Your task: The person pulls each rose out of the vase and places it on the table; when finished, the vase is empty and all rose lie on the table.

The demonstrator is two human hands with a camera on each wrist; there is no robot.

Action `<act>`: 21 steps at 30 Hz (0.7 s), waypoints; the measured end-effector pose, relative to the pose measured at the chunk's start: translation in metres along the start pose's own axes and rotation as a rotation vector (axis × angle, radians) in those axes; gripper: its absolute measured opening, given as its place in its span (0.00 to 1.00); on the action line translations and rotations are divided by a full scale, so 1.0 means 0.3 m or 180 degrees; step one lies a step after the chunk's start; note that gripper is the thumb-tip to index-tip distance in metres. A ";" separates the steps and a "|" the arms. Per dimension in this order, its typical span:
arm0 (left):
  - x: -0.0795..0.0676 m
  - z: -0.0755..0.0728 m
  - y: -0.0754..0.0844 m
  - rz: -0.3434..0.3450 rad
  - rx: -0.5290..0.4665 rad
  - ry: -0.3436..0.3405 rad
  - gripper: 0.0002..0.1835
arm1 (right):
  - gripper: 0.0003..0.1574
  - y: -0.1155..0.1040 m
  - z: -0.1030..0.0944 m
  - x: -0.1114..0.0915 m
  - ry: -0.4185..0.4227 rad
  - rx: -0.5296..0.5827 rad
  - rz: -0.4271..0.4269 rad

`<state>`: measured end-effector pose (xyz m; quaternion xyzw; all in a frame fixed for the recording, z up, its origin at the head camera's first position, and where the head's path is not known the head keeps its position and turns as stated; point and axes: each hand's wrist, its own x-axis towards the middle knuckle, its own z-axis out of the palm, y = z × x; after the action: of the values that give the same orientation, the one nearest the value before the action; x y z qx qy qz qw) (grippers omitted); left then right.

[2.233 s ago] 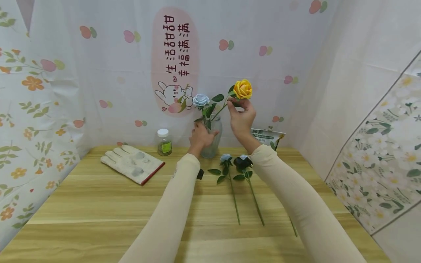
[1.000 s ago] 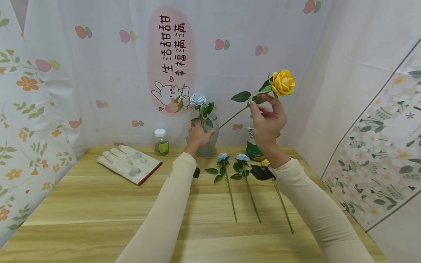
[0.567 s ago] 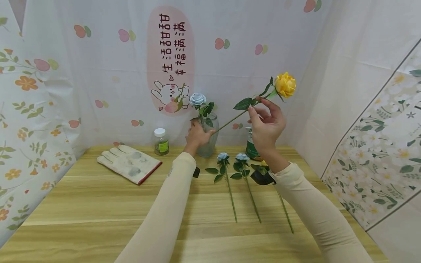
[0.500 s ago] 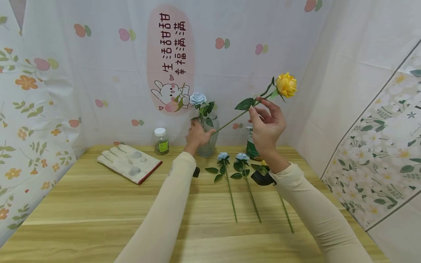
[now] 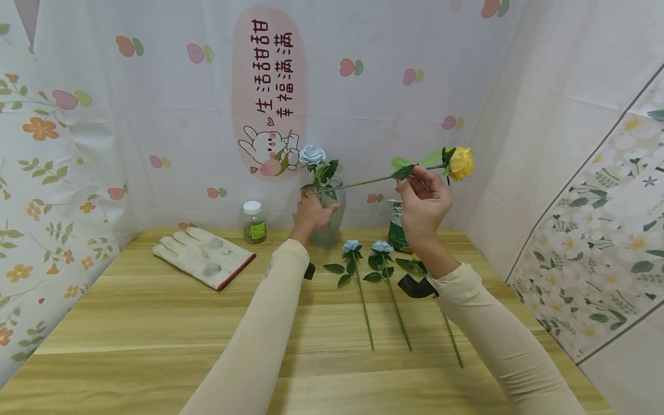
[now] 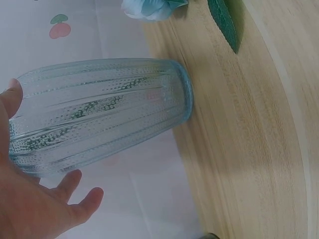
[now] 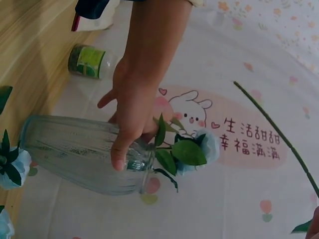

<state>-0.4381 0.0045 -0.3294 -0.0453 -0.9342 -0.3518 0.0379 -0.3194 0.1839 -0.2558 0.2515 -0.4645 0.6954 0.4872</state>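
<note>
My left hand (image 5: 313, 213) grips the ribbed clear glass vase (image 5: 332, 225) around its upper part; the vase stands upright on the table. One pale blue rose (image 5: 312, 154) with green leaves sticks out of its mouth. Between thumb and fingers, my right hand (image 5: 427, 202) pinches the leafy stem of a yellow rose (image 5: 460, 163). That rose lies nearly level in the air, bloom to the right, its stem reaching left across the vase's mouth in the head view. In the right wrist view, the stem's cut end (image 7: 237, 84) is free, well apart from the vase.
Two pale blue roses (image 5: 351, 246) (image 5: 382, 248) lie on the wooden table (image 5: 207, 346), beside another stem (image 5: 452, 337) whose yellow bloom is mostly hidden by my right wrist. A green-and-white bag (image 5: 396, 230), a white-capped jar (image 5: 255, 225) and a work glove (image 5: 204, 256) sit near the back.
My right hand has drawn the yellow rose away rightward from the vase's mouth, then tipped it from slanting to nearly level, lowering the bloom. My left hand keeps its grip on the vase.
</note>
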 end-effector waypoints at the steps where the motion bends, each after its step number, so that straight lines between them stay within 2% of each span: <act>1: 0.001 0.000 0.000 0.0007 0.0009 -0.0005 0.51 | 0.13 0.001 -0.004 0.000 -0.0013 -0.0078 -0.0019; 4: 0.002 -0.001 0.000 0.0019 0.0067 -0.0051 0.49 | 0.11 0.006 -0.013 0.001 -0.0057 -0.0261 0.0010; 7: 0.002 -0.002 -0.001 -0.0021 0.0010 -0.0081 0.50 | 0.11 0.009 -0.027 0.000 -0.0156 -0.0358 0.0245; 10: 0.004 -0.001 -0.001 -0.0061 -0.0074 -0.0067 0.52 | 0.11 0.011 -0.049 -0.005 -0.0363 -0.0543 0.0665; 16: 0.004 0.006 -0.005 -0.0021 -0.0130 0.0030 0.54 | 0.16 0.025 -0.126 -0.008 -0.0871 -0.1231 0.1616; 19: 0.005 0.008 -0.005 0.0001 -0.0135 0.0038 0.55 | 0.21 0.035 -0.179 0.002 -0.1243 -0.1531 0.1963; 21: 0.004 0.008 -0.005 0.0014 -0.0136 0.0051 0.55 | 0.24 0.035 -0.212 0.008 -0.1513 -0.1695 0.2096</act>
<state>-0.4396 0.0051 -0.3320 -0.0453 -0.9260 -0.3720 0.0451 -0.3235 0.2407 -0.2862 0.1096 -0.7796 0.5930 0.1691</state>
